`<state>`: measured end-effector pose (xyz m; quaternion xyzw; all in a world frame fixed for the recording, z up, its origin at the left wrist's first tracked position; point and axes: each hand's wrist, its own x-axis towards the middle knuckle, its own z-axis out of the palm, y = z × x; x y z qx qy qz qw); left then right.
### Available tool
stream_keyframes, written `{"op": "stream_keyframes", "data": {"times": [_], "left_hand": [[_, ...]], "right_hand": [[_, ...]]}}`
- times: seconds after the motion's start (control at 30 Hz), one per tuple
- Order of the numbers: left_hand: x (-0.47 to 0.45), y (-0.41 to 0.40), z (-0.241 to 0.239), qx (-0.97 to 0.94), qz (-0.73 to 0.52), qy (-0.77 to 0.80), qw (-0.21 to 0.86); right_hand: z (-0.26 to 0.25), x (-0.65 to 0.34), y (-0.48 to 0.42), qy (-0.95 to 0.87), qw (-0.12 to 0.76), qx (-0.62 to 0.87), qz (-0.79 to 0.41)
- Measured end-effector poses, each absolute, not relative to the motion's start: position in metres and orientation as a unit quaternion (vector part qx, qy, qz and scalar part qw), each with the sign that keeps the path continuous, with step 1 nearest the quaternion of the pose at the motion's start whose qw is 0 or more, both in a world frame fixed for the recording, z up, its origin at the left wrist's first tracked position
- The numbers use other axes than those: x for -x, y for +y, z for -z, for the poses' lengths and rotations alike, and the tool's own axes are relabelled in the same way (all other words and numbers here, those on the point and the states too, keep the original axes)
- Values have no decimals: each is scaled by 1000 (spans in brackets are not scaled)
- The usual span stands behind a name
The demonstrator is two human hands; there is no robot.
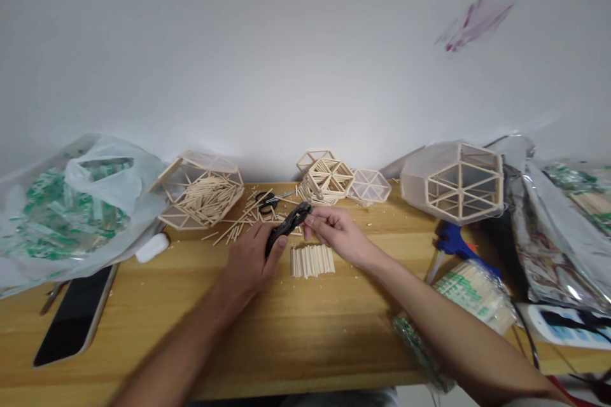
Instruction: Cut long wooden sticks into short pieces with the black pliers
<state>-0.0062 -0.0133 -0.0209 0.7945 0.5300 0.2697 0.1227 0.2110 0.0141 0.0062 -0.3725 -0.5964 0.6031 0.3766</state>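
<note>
My left hand [252,257] is wrapped round a pair of black pliers [285,227], which point up and to the right. At the head of the pliers my right hand [334,229] is closed in a pinch. Whatever lies between its fingertips is too small to make out. Just below the hands, a row of short wooden sticks [312,261] is lined up side by side on the table. Longer loose sticks [237,224] are scattered behind my left hand, near black-handled scissors [267,202].
A stick frame [229,168] full of sticks stands back left, beside a plastic bag [100,172] of green-marked wrappers. Smaller frames [341,172] sit at the back, with a large one [458,181] to the right. A blue glue gun [451,240], packed sticks [472,292], a power strip [568,324] and a phone [74,315] flank the wooden table [286,343].
</note>
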Motion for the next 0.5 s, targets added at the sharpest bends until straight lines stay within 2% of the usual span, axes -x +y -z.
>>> {"op": "stream_keyframes", "data": {"times": [0.5], "left_hand": [[6, -14, 20, -787, -279, 538, 114]], "right_hand": [[-4, -212, 15, -594, 368, 367, -614]]}}
